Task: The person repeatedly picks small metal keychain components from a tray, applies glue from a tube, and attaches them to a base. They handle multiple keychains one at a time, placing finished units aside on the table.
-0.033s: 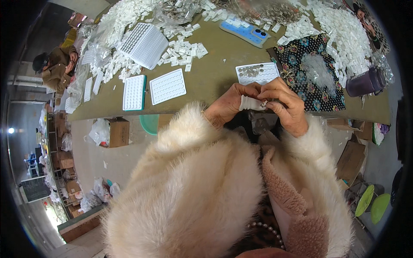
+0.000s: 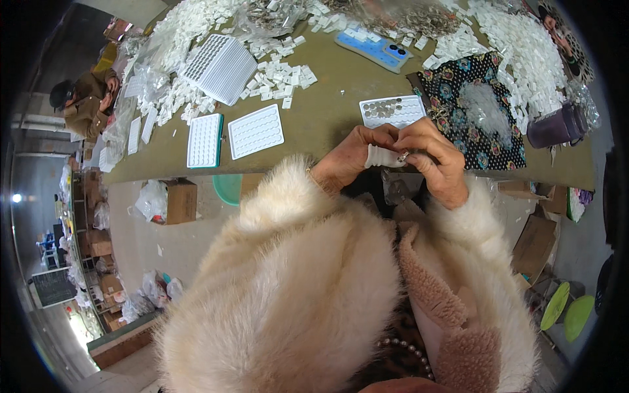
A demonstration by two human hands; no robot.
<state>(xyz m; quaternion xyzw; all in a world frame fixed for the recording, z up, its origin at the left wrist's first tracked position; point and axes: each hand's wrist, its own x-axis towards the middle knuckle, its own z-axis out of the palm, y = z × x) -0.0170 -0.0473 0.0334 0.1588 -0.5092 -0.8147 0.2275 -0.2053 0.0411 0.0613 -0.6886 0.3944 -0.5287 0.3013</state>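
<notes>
My left hand (image 2: 346,157) and my right hand (image 2: 438,164) meet at the table's near edge, fingers closed toward each other. A white ribbed sleeve (image 2: 382,156) seems to cover a finger or thumb of the left hand. Between the fingertips, a small shiny metallic piece (image 2: 403,157) is pinched by the right hand; its kind is too small to tell. Whatever the left fingertips grip is mostly hidden. Just beyond the hands lies a white tray (image 2: 413,116) with small round silvery discs (image 2: 383,107) in some of its hollows.
White moulded trays (image 2: 257,132) lie to the left, near a tray stack (image 2: 219,69). Small white plastic pieces (image 2: 288,80) are heaped farther back. A blue phone (image 2: 370,51), patterned cloth (image 2: 468,141) and dark purple cup (image 2: 553,128) are around. Another person (image 2: 88,105) sits at left.
</notes>
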